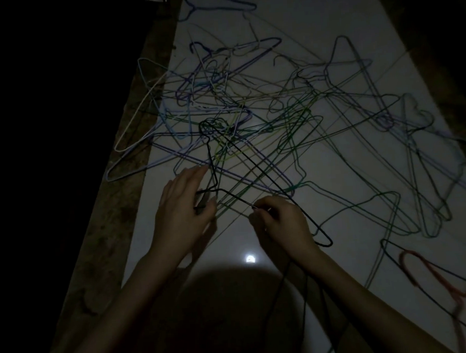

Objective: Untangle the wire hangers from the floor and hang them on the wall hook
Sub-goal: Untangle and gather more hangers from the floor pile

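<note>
A tangled heap of wire hangers [250,117] in green, purple, white and dark colours lies on a pale glossy floor [326,25]. A black hanger [252,160] sits on top of the near part of the heap, its hook pointing away from me. My right hand [282,222] pinches the black hanger's near shoulder wire. My left hand [182,205] holds the same hanger near its left corner, thumb on the wire and fingers stretched forward. The scene is very dark. No wall hook can be made out.
A red hanger [431,277] lies apart at the near right. A brown rough strip [115,208] borders the floor on the left, with darkness beyond it. A white hanger [143,105] overlaps that strip. A bright light reflection [250,259] shines between my forearms.
</note>
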The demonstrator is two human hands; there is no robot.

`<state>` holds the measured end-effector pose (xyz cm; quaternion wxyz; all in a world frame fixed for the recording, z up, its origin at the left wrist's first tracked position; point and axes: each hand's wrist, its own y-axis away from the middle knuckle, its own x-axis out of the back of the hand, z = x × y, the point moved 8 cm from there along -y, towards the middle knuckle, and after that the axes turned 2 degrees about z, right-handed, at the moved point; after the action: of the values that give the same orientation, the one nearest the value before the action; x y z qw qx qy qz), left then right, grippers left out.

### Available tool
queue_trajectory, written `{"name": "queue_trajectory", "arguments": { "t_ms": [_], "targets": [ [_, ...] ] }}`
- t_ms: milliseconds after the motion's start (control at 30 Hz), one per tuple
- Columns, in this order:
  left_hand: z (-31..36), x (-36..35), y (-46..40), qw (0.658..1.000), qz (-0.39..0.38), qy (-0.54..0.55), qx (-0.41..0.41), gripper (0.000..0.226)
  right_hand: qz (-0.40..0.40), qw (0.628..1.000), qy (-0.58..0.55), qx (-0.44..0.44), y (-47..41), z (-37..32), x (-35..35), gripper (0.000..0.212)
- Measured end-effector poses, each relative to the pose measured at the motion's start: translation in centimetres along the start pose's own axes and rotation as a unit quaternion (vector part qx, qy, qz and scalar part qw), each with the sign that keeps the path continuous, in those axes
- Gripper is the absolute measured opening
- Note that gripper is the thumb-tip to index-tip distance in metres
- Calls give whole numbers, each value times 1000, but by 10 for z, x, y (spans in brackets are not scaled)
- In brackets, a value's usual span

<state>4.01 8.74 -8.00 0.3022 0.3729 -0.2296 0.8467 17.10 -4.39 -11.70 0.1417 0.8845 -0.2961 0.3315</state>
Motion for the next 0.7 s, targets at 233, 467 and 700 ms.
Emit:
{"name": "queue_trajectory", "arguments": {
  "t_ms": [233,467,700],
  "targets": [
    [27,32,-18,996,80,23,-46,52,-23,992,-114,-53,8,-16,12,12],
    [50,54,-25,991,101,76,-45,47,-42,941,-308,-136,18,-22,20,15],
    [63,55,-31,973,81,214,-2,47,-32,897,-411,-162,21,-35,30,6]
  ]
}}
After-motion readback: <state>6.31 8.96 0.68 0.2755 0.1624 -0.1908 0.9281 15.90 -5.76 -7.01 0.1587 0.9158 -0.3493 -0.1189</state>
